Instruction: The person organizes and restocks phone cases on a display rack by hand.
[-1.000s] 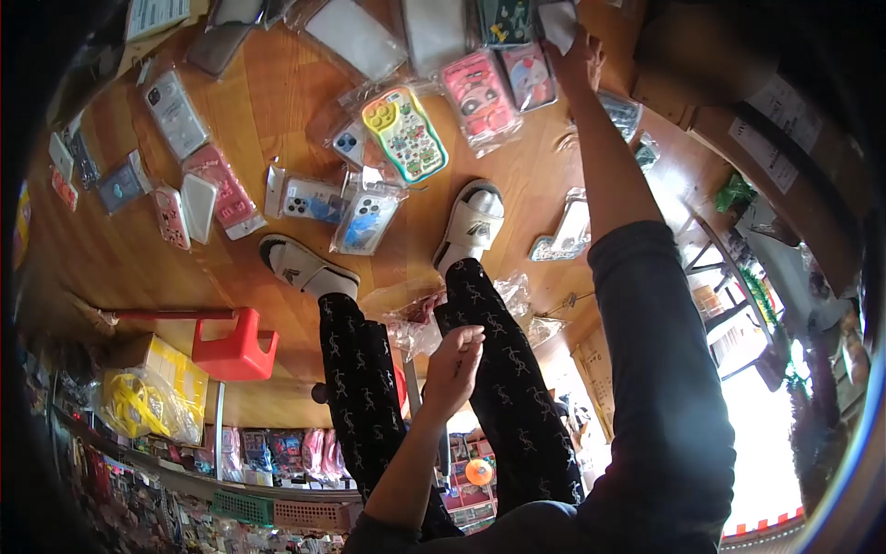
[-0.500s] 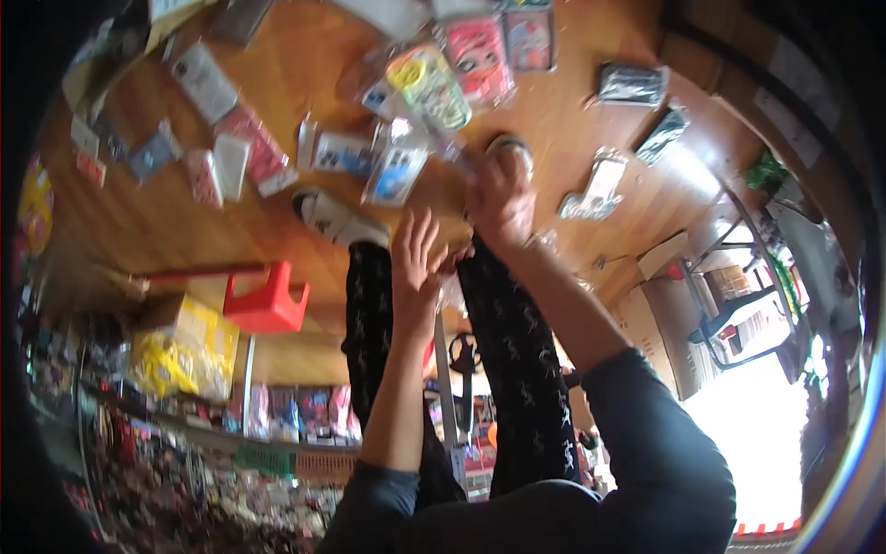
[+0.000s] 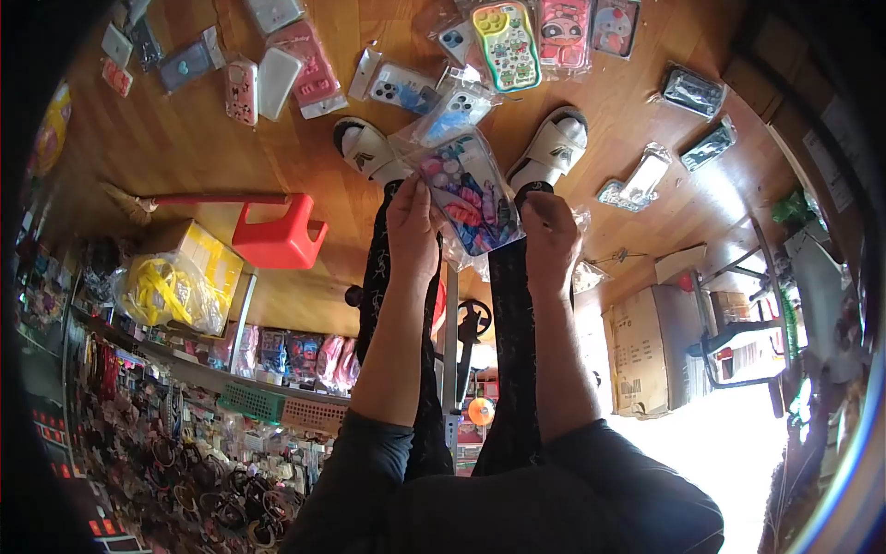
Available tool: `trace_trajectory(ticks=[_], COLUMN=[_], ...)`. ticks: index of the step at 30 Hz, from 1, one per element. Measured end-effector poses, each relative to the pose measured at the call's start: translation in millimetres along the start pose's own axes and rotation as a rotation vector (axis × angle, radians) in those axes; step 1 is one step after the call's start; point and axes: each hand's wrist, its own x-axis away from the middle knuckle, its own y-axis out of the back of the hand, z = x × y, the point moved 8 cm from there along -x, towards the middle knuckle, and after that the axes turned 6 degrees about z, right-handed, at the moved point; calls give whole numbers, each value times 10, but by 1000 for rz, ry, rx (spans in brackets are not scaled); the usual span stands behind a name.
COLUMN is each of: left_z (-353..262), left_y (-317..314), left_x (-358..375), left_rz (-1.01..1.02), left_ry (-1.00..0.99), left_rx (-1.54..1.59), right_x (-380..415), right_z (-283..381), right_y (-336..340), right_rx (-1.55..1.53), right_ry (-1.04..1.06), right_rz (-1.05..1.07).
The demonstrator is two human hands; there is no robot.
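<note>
Between my hands, above the floor, is a colourful patterned phone case in a clear plastic bag. My left hand pinches the bag's left edge, thumb on top. At the right edge, my right hand is closed with curled fingers against the bag; its exact grip is partly hidden. Beyond the hands lie two bagged clear-and-blue phone cases, a yellow-green phone case and a pink character case.
More bagged cases lie left, including a pink one, and right, including a dark one. A red plastic stool and a taped carton stand left. Another carton stands right. My slippered feet flank the work.
My right hand has drawn back toward me, and the patterned phone case is now between both hands. My left hand has gone from open fingers to pinching its bag. The view has shifted.
</note>
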Motion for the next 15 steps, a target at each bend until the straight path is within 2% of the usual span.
trace_trajectory(ticks=[1,3,4,5,7,10,15], left_z=[-10,-19,-34,-62,-63,-36,-4], left_y=[-5,-1,5,-8,1,74,137], left_x=[-8,4,7,6,36,18,27], left_rz=[29,-3,-35,-37,-64,-58,-107], left_ry=[7,20,37,35,56,63,70], left_rx=[-12,-4,-2,1,-24,-68,-62], right_x=[12,47,77,75,62,95,105], right_z=[-83,-389,-382,-413,-351,-416,-446], right_y=[-12,-274,-358,-398,-418,-462,-481], right_rx=[2,-431,-515,-512,-366,-435,-422], right_ry=[2,-272,-293,-292,-108,-224,-228], right_rz=[2,247,303,307,317,334,347])
